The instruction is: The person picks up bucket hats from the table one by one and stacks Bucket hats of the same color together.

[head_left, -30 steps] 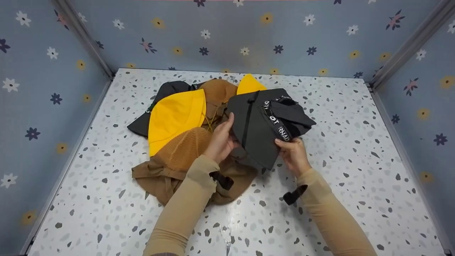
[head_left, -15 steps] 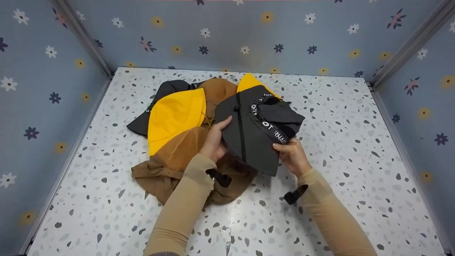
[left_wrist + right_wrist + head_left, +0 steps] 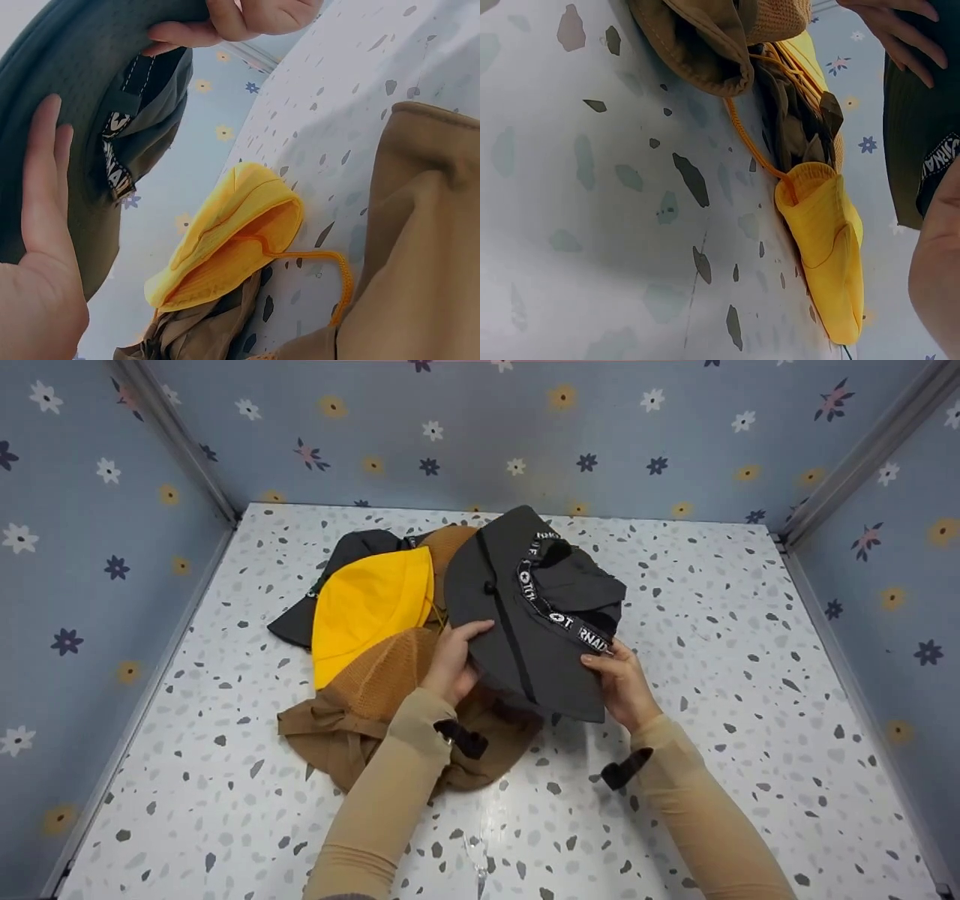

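Observation:
A dark grey bucket hat [image 3: 547, 675] with a wide brim and a black, white-lettered band is held up off the table, its brim tilted toward me. My left hand [image 3: 452, 664] holds the brim's left side, thumb on top and fingers underneath; in the left wrist view those fingers [image 3: 46, 180] lie along the underside. At the lower right, my right hand [image 3: 626, 690] pinches the brim beside the band. Just left of my left hand lie a yellow hat [image 3: 367, 607] and a brown hat with a knitted-looking tan crown [image 3: 390, 675].
Behind the yellow hat sits another dark hat [image 3: 367, 544], with a second tan crown [image 3: 452, 544] beside it. Both wrist views show a further yellow hat [image 3: 829, 255] with a cord, hidden from the head view. Flowered panels [image 3: 480, 435] wall the speckled table [image 3: 750, 697].
The dark grey hat has shifted left and up, turning so more of its brim faces me, and now covers the rear yellow hat. Both hands have kept their hold.

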Tool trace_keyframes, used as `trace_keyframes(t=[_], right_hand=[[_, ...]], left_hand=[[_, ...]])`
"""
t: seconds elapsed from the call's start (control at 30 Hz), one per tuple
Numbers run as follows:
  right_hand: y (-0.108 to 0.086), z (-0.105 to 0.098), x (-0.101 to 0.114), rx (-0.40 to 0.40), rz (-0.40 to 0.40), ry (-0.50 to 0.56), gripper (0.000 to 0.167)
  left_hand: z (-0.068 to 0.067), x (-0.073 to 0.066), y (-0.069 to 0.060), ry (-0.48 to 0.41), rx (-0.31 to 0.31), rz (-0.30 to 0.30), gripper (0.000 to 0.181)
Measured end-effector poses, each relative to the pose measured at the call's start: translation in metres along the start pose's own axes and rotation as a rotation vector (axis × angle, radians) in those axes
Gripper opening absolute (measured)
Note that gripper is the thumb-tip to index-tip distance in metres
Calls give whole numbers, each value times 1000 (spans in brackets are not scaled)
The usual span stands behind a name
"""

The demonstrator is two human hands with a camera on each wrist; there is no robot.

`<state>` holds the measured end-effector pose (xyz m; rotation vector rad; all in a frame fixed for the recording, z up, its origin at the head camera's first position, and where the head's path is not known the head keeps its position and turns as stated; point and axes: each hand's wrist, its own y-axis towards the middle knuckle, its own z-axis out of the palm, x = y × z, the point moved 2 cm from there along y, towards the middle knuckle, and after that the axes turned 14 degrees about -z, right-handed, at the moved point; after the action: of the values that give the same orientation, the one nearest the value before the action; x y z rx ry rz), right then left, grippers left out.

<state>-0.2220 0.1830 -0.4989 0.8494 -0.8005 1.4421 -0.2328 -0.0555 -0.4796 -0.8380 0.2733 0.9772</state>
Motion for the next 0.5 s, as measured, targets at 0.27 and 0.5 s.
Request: trace_keyframes(t=[0.27, 0.5], right_hand=[[0, -12, 2, -37, 113, 23, 41], [0, -16, -1, -118, 64, 335, 25]], left_hand=[[4, 5, -2, -49, -1, 70, 86], [10, 10, -4, -91, 6, 142, 94]])
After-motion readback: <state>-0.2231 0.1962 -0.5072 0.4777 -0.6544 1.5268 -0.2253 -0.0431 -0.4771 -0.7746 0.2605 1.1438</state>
